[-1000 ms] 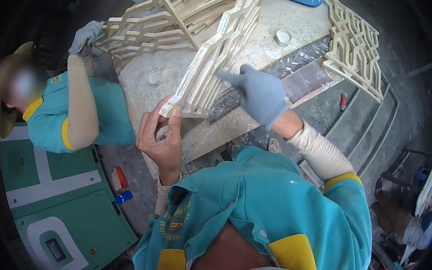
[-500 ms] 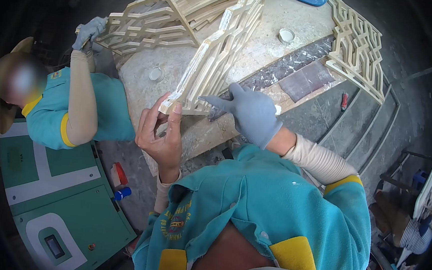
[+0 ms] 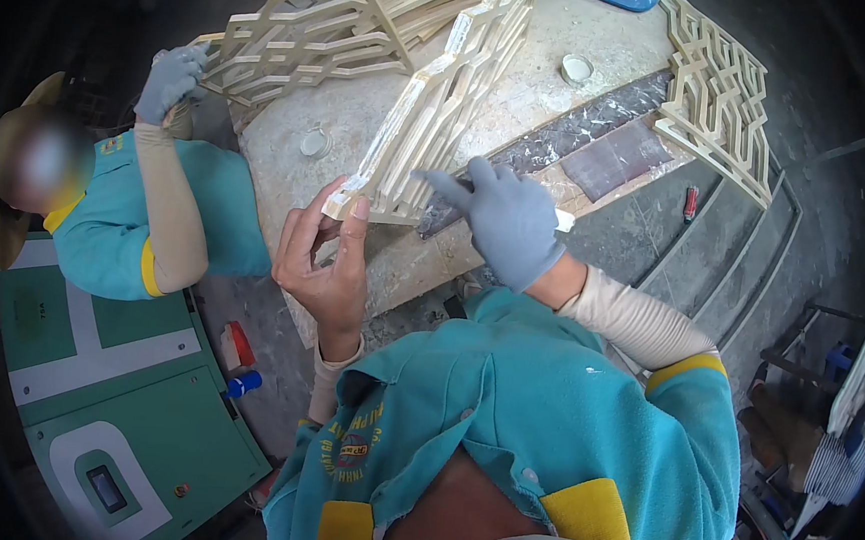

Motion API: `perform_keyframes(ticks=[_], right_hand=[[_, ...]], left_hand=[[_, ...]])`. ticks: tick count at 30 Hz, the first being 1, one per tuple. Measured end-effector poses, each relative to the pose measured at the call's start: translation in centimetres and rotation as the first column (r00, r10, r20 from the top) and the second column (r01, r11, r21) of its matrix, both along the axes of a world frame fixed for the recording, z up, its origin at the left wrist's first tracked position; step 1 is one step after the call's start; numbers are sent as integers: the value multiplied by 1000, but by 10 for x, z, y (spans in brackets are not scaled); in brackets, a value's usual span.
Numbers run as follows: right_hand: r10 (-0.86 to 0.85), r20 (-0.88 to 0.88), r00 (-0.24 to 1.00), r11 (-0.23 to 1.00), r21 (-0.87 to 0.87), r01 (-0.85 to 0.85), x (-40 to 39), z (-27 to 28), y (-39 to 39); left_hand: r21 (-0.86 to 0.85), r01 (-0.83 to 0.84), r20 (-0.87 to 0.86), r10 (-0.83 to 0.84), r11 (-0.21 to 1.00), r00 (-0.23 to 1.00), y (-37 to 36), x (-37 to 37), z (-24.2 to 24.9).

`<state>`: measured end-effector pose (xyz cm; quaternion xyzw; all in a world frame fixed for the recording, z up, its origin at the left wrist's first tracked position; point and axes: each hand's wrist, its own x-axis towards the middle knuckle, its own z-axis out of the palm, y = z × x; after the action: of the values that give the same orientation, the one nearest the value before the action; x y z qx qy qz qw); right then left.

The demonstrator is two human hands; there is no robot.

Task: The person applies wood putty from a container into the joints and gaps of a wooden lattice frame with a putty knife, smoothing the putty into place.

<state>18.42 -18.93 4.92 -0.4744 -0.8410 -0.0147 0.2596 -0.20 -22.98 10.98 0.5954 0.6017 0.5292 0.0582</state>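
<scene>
My bare left hand (image 3: 324, 267) grips the near corner of a pale wooden lattice panel (image 3: 402, 132), thumb on one side and fingers on the other. White filler is smeared along the panel's upper edge. The panel stands tilted on edge and runs away from me across the table. Just right of its near end is my gloved right hand (image 3: 511, 225), index finger stretched toward the slats and the other fingers curled. A pale end of some tool (image 3: 564, 220) sticks out behind that fist; the rest is hidden by the glove.
On the stained table (image 3: 373, 266) stand two small cups of white paste, one at left (image 3: 314, 142) and one at right (image 3: 577, 69). Another lattice panel (image 3: 720, 100) overhangs the right side. At left, a co-worker's gloved hand (image 3: 172, 83) holds a lattice panel (image 3: 313, 46). A green cabinet (image 3: 134, 380) stands lower left.
My right hand has shifted slightly, its index finger drawing a little up along the panel. More of the pale tool end shows. The co-worker's hand and panel have moved slightly.
</scene>
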Motion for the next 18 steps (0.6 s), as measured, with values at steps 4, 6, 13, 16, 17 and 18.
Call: perform_keyframes(ticks=[4,6,13,16,17,18], right_hand=[[-58,-13,998,990,-131,56,6,11,11],[-15,-40,999,991,-134,10,-1,2,5],[225,-219,949,900,-325,-289,26,10,-8],[94,-208,974,932,-325,-160,29,25,-10],[96,-208,973,932,-326,-161,26,25,-8],[74,-208,975,937,-320,-139,22,24,-5]], left_hand=[[4,3,16,-3,1000,1000,0,2,-1],[10,7,7,-7,1000,1000,1,2,-1],[10,-9,29,9,1000,1000,5,-3,-2],[4,-23,70,22,1000,997,9,-7,-5],[22,-5,101,3,1000,995,10,-7,-5],[40,13,132,-18,999,991,10,-7,-5]])
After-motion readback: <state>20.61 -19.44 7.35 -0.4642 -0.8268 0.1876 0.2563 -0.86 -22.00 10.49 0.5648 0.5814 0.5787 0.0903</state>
